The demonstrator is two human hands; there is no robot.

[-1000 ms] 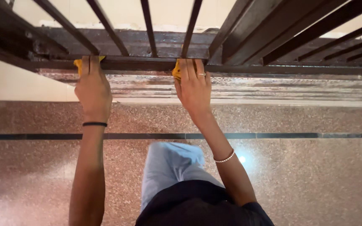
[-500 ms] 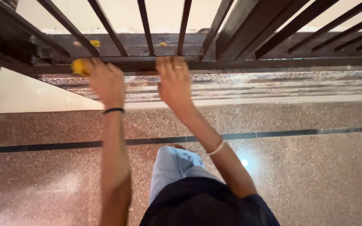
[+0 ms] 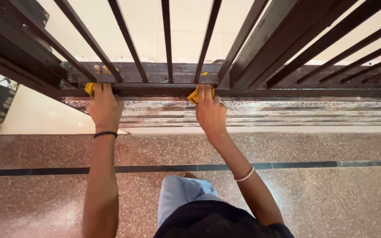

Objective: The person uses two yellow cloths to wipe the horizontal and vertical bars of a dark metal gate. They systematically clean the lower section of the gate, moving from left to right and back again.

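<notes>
Yellow cloth (image 3: 90, 88) is under the left hand (image 3: 104, 108), pressed against the bottom rail (image 3: 155, 90) of the dark metal gate (image 3: 261, 53), and only a corner of it peeks out at the hand's outer edge. That left grip is closed over the rail, fingers hooked across the top so the fingertips (image 3: 97, 68) show on the far side, between two upright bars. Over to the right hand (image 3: 209, 112): a second yellow cloth (image 3: 195, 94) is bunched beneath its fingers, held flat to the same rail, just below one of the slanting bars. The right grip is a flat press, fingers together and laid upward on the rail with the cloth pinned under them, not curled shut. Both hands sit well apart along the rail, with two bars standing between them. A black band (image 3: 105, 134) rings the left wrist, a pale beaded bracelet (image 3: 245, 175) the right. Below the rail runs a worn, streaked stone sill (image 3: 287, 112), then the speckled reddish floor (image 3: 45, 150) with a dark stripe (image 3: 155, 168) crossing it. Light blue trousers (image 3: 179, 196) and a dark top (image 3: 212, 222) fill the bottom of the view. No containers in sight anywhere around the hands
</notes>
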